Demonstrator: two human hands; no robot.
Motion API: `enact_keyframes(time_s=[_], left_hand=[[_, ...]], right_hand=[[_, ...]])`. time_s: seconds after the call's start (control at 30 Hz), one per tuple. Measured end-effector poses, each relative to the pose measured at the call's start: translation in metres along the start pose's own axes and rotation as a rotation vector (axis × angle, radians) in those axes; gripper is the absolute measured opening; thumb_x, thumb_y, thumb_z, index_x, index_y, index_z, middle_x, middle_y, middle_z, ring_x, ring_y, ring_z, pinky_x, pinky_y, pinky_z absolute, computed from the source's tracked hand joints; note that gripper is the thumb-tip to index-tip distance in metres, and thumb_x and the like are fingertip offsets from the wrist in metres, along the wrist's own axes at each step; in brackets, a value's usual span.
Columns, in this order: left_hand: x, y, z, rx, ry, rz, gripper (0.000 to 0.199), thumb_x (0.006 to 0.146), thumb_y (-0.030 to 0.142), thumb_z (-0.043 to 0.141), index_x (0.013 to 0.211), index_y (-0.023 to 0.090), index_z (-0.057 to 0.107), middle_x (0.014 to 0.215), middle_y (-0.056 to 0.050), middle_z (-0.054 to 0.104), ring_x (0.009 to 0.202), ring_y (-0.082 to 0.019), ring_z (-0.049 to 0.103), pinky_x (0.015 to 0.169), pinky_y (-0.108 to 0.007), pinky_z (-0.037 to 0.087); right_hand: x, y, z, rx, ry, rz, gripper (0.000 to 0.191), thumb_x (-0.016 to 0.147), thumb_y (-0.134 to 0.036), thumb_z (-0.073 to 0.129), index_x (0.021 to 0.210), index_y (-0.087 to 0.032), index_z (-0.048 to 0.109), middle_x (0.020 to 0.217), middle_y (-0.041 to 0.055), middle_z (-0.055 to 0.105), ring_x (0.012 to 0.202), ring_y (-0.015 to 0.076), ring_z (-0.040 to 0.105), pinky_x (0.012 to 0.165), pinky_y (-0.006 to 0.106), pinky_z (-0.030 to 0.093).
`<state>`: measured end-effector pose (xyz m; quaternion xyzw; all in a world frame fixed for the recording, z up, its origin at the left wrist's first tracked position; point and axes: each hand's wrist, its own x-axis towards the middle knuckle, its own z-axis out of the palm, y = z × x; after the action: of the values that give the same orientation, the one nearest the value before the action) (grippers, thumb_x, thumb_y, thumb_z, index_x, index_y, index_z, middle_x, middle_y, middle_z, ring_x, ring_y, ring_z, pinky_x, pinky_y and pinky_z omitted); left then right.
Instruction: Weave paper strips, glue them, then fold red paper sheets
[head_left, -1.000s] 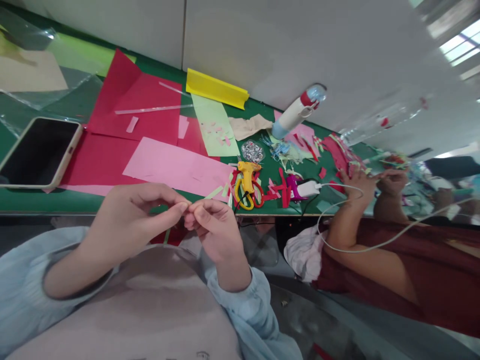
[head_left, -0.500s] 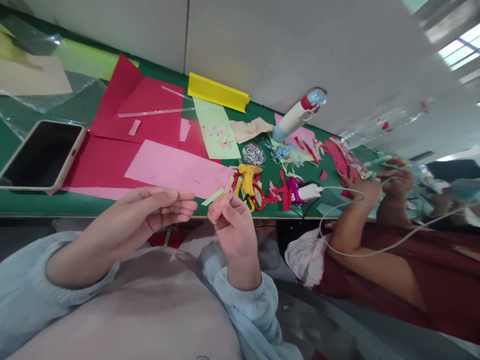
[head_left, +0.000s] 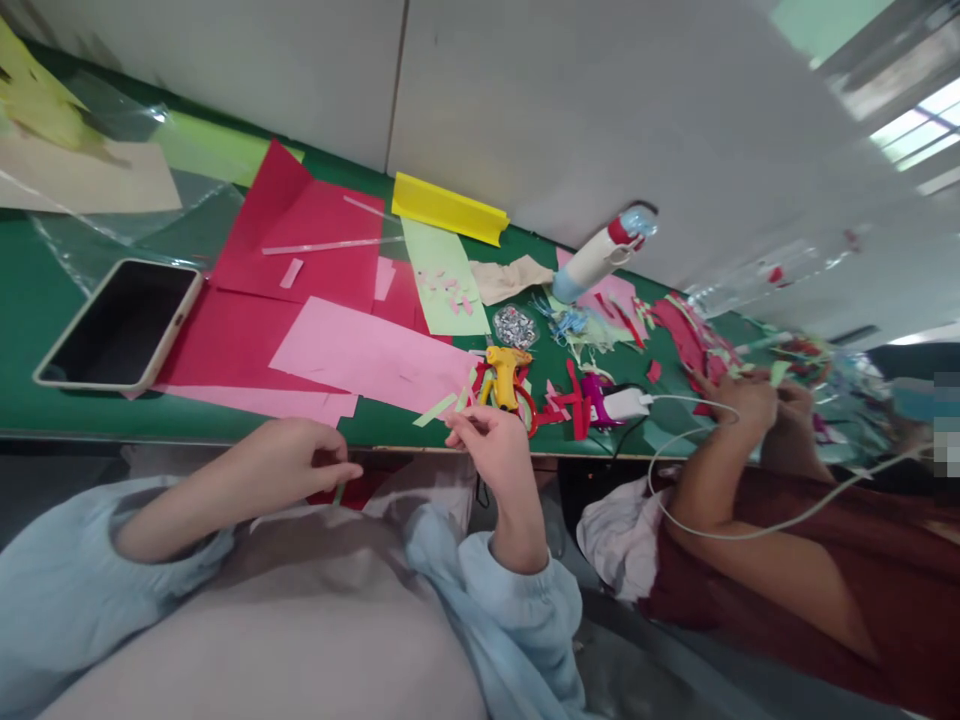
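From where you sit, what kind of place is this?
Probably a craft workroom: a yellow glue gun, a large pink paper sheet and small pink paper pieces lie on the green table.

This looked like a craft workroom; a long green worktop [head_left: 390, 432] ran along a plain grey panelled wall [head_left: 570, 110]; on it lay flat red paper sheets [head_left: 330, 225], small cut pink paper pieces [head_left: 454, 290], a yellow glue gun [head_left: 508, 365] and a clear round dish of shiny bits [head_left: 515, 326]; a co-worker in a dark red garment [head_left: 795, 560] sat alongside at the same surface.
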<state>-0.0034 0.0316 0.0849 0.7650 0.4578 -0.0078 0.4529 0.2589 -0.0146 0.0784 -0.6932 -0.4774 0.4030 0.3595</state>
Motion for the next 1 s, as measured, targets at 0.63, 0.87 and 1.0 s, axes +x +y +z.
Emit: enact_keyframes(time_s=[0.63, 0.87, 1.0], left_hand=[[0.052, -0.011, 0.048, 0.624, 0.356, 0.656, 0.041, 0.099, 0.034, 0.045, 0.135, 0.019, 0.058, 0.137, -0.013, 0.063, 0.127, -0.026, 0.059, 0.113, -0.046, 0.039], [0.092, -0.002, 0.032, 0.641, 0.556, 0.504, 0.050, 0.100, 0.033, 0.039, 0.138, 0.003, 0.052, 0.144, -0.030, 0.052, 0.138, -0.041, 0.046, 0.112, -0.063, 0.032], [0.095, 0.002, 0.042, 0.652, 0.450, 0.637, 0.040, 0.099, 0.033, 0.045, 0.130, 0.013, 0.061, 0.136, -0.021, 0.062, 0.128, -0.033, 0.057, 0.115, -0.060, 0.032]], right_hand=[[0.054, -0.010, 0.035, -0.694, -0.230, -0.346, 0.043, 0.095, -0.012, 0.041, 0.134, -0.011, 0.056, 0.139, 0.0166, 0.059, 0.132, 0.0236, 0.052, 0.115, 0.042, 0.038], [0.057, -0.003, -0.003, -0.494, -0.193, -0.205, 0.048, 0.096, -0.011, 0.035, 0.141, -0.014, 0.052, 0.140, 0.0140, 0.061, 0.130, 0.0179, 0.058, 0.111, 0.037, 0.045], [0.056, 0.008, -0.014, -0.435, -0.169, -0.142, 0.049, 0.093, -0.007, 0.037, 0.137, -0.017, 0.054, 0.132, 0.0131, 0.066, 0.120, 0.0176, 0.065, 0.106, 0.040, 0.049]])
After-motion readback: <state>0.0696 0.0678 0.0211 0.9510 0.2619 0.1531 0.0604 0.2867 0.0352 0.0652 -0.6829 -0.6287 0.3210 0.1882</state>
